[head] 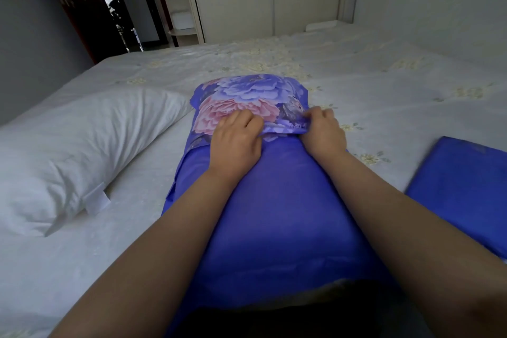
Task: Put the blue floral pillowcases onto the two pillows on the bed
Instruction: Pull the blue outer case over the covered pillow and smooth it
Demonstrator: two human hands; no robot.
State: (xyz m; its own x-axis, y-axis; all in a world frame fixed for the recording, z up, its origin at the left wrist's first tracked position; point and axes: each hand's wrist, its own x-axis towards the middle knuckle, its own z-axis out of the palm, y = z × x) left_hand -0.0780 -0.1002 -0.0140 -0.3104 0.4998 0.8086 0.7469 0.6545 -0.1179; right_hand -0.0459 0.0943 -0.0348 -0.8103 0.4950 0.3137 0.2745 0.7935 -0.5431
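At the left lies a bare white pillow (74,151), uncovered, on the bed (384,85). In the middle, running near to far, is a second pillow inside a blue case (274,200), plain blue on its near stretch and floral at the far end (the flap or fold there is what both hands are working). The left hand (236,143) rests palm down on the floral part, fingers curled; whether it pinches cloth I cannot tell. The right hand (322,126) is closed on the floral edge (290,126), pinching it up. At the right, near, lies the other case (463,192), folded flat and not yet used.

The risk I see: tugging the edge with one hand only could drag the case askew or bunch the pillow inside, leaving a lumpy far corner.
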